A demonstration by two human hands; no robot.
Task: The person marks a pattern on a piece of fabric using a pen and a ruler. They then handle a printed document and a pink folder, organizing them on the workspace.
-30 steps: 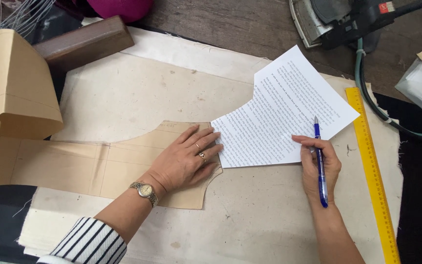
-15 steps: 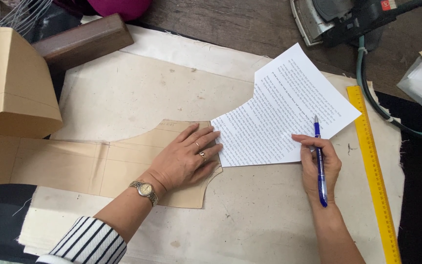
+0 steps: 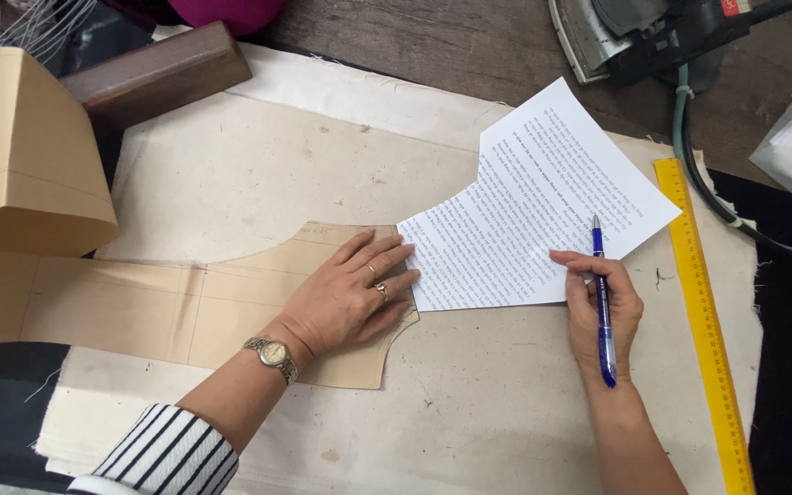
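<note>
The tabletop [image 3: 231,165] was covered with a pale cloth, and nothing on it had moved in the last second. A tan paper pattern piece [image 3: 139,307] stayed flat under the left hand [image 3: 346,298], whose open fingers pressed its right end. The printed white sheet [image 3: 524,211] still touched that end. The right hand [image 3: 602,307] kept its grip closed on a blue pen [image 3: 602,312], fingers on the sheet's bottom edge. A yellow ruler [image 3: 703,312] lay just beside it.

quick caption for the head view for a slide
Left hand flat on a brown paper pattern, right hand holding a blue pen on a printed white sheet.
</note>
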